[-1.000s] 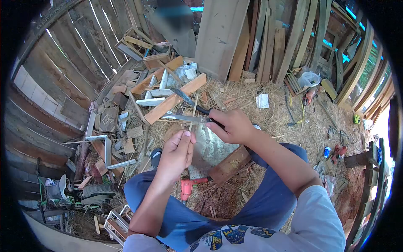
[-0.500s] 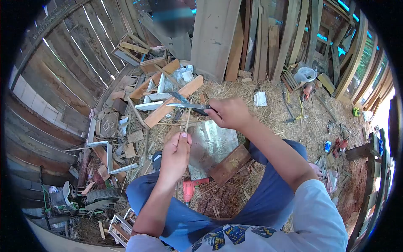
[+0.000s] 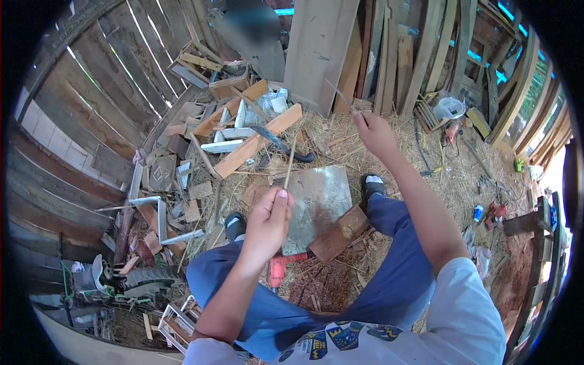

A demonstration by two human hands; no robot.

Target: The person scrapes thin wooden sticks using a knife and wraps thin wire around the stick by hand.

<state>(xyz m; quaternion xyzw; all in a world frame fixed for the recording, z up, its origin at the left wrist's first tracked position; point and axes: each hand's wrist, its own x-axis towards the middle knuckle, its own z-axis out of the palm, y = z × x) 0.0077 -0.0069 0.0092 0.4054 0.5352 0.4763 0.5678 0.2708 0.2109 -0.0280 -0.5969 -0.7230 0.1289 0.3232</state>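
A thin wooden stick (image 3: pixel 291 159) points upward from my left hand (image 3: pixel 267 220), its lower end pinched between thumb and fingers. My right hand (image 3: pixel 373 135) is closed around the handle of a knife (image 3: pixel 340 95), whose narrow blade points up and to the left, apart from the stick. The knife handle is mostly hidden by my fingers. On the ground beyond the stick lies a curved blade tool with a dark handle (image 3: pixel 275 140). A flat grey slab (image 3: pixel 325 190) lies below my hands, with a brown wood block (image 3: pixel 338 233) against its near right side.
A red power drill (image 3: pixel 278 271) lies between my legs. Orange-brown planks (image 3: pixel 246 155) and white-painted pieces are heaped ahead on the left. Tall boards (image 3: pixel 316 55) lean at the back. Straw covers the ground. More tools (image 3: pixel 496 216) and a blue can (image 3: pixel 478 213) lie at right.
My right hand has swung the knife away from the stick, up and to the right. My left hand has shifted slightly right, still holding the stick. The curved tool's handle is now uncovered.
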